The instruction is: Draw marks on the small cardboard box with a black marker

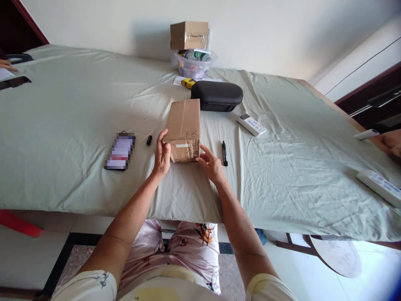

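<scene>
A taped brown cardboard box [184, 119] rests on the cloth-covered table in front of me, with dark marks and a white dotted strip on its near end. My left hand [162, 156] grips its near left edge, thumb on the near face and fingers along the side. My right hand [210, 164] holds the lower near right corner between thumb and fingers. Right of the box lies a black marker pen [224, 153]. A small black cap [149, 140] lies to the left, beside a phone [120, 151] whose screen is blurred out.
Behind the box sit a black hard case [216, 95], a yellow tape measure [188, 83] and a clear plastic tub [194, 67] carrying another cardboard box [189, 35]. White devices [252, 125] lie to the right. Other people's hands show at the far left [6, 65] and far right [391, 143].
</scene>
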`<action>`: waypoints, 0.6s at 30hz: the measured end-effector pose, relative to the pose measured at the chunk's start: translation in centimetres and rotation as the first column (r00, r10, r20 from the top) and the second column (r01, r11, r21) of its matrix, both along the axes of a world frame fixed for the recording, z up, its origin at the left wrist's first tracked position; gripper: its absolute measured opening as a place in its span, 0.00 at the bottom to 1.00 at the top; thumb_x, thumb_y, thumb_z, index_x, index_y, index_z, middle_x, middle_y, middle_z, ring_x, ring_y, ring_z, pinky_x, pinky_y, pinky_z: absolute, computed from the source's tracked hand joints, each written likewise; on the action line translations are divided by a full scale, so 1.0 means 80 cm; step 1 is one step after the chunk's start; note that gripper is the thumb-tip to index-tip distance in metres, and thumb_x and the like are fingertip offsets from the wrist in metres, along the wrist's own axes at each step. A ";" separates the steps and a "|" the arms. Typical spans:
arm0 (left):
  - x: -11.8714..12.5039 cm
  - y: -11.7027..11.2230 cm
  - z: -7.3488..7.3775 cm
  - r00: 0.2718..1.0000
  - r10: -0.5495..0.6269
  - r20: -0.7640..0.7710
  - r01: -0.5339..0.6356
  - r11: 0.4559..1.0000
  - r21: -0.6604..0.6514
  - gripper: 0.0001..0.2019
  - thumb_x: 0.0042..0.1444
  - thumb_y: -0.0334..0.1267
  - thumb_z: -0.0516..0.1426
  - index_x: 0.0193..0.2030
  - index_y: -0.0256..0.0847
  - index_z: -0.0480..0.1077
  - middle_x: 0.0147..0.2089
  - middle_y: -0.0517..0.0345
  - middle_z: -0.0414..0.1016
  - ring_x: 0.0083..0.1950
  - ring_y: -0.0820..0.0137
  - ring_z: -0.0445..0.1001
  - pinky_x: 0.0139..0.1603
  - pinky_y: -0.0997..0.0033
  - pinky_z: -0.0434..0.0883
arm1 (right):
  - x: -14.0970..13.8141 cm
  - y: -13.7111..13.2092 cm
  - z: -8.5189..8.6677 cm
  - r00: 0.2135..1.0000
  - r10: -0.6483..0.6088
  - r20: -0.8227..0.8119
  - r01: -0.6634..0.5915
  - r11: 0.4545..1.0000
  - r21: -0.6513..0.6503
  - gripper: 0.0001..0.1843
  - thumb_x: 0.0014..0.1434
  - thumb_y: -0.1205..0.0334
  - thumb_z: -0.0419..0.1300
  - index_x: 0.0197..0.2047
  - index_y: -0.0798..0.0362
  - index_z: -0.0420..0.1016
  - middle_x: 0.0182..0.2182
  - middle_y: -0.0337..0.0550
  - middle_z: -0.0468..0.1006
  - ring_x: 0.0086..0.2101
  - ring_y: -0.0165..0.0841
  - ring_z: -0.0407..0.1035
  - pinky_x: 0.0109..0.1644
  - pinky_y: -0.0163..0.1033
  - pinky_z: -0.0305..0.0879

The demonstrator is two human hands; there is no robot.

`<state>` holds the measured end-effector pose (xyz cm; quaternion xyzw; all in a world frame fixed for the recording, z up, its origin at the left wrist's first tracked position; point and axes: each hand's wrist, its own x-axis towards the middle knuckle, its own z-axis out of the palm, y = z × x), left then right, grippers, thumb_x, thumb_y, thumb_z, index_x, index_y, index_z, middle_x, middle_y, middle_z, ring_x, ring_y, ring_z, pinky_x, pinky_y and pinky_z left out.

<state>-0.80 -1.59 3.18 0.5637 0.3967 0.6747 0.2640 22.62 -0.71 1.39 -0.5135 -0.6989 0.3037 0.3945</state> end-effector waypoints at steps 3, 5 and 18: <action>0.000 0.000 0.000 1.000 -0.004 0.012 0.004 1.000 -0.008 0.33 0.71 0.67 0.48 0.72 0.50 0.61 0.71 0.46 0.71 0.74 0.58 0.70 0.76 0.57 0.65 | -0.001 -0.003 0.005 1.000 0.006 -0.024 -0.005 1.000 0.014 0.34 0.64 0.45 0.67 0.70 0.48 0.73 0.38 0.39 0.87 0.34 0.33 0.79 0.45 0.41 0.75; -0.001 0.000 0.000 1.000 0.002 0.010 -0.002 1.000 -0.012 0.32 0.71 0.67 0.49 0.72 0.49 0.62 0.72 0.46 0.71 0.76 0.58 0.68 0.78 0.57 0.63 | -0.002 -0.006 0.008 1.000 0.002 -0.026 -0.002 1.000 0.015 0.34 0.63 0.43 0.67 0.68 0.47 0.74 0.36 0.39 0.87 0.32 0.32 0.78 0.42 0.40 0.74; -0.018 0.017 -0.009 0.989 0.010 0.146 -0.009 1.000 -0.005 0.36 0.66 0.70 0.54 0.71 0.47 0.63 0.61 0.45 0.77 0.66 0.55 0.77 0.70 0.53 0.70 | -0.030 -0.029 0.014 0.959 0.281 -0.037 -0.281 0.959 -0.022 0.26 0.64 0.35 0.64 0.51 0.46 0.68 0.33 0.42 0.86 0.29 0.34 0.77 0.36 0.39 0.70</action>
